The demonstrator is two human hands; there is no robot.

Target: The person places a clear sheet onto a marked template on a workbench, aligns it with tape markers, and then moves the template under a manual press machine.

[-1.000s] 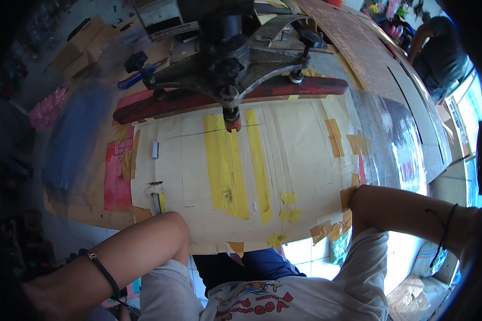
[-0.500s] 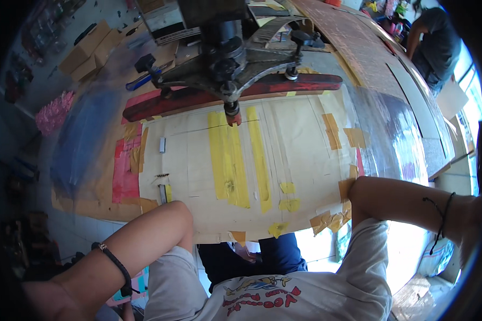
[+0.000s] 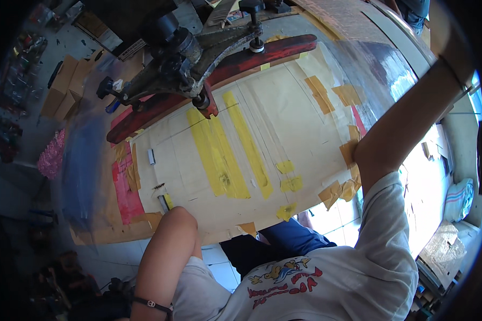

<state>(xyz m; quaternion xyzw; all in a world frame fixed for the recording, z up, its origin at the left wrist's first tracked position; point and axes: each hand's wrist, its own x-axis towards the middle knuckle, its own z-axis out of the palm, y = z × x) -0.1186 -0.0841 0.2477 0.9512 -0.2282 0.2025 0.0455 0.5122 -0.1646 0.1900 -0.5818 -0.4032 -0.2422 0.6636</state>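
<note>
My left hand is out of view. Only my left elbow and forearm, with a dark bracelet, show at the lower edge, the elbow over the near edge of a cream sheet. My right forearm stretches up and right from the sheet's right edge. My right hand is smeared and dim at the picture's rim, so its fingers and anything in them cannot be made out. Across the sheet run yellow tape strips. Over its far side stands a dark metal clamp frame with black knobs, above a long red-stained bar.
Brown tape holds the sheet's right side; pink material lies at its left. Clear plastic over blue covers the table's left end. An open cardboard box stands far left. A person is partly visible far right.
The view has turned, so the clamp frame and sheet appear tilted and shifted left. My right forearm now points up and right instead of sideways. My left forearm hangs more steeply downward.
</note>
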